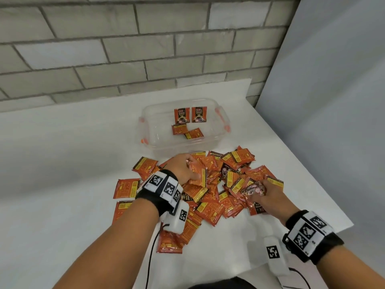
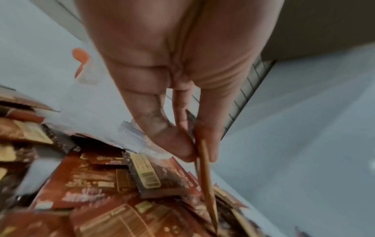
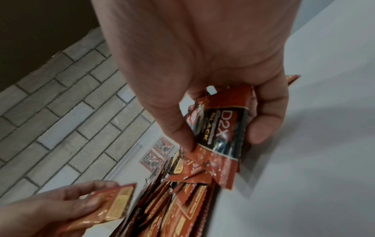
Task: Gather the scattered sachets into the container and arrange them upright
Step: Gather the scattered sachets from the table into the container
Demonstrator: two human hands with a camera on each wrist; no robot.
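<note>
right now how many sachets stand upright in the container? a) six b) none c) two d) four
c: two sachets stand upright against the far wall of the container, and two more lie flat on its floor.
</note>
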